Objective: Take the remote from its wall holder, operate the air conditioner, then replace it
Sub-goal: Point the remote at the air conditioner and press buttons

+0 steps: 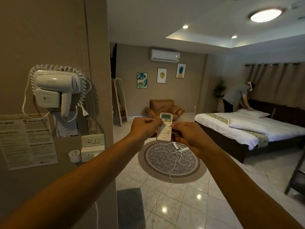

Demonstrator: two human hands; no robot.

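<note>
Left hand (143,129): gripped remote (164,128), left edge.
Right hand (192,138): gripped right edge.
Aim: should tilt toward far air conditioner (165,55), press once.

I held the remote (164,128) between my left hand (144,129) and right hand (189,138), upright before me, pointing toward the air conditioner (164,55) high on the far wall. A hair dryer (56,90) hung on the near wall to my left, above the sockets (92,140). A round rug (171,160) lay on the floor below my hands, an armchair (163,107) behind it. The bed (244,128) stood to the right, where a person (236,97) bent over its pillows.
</note>
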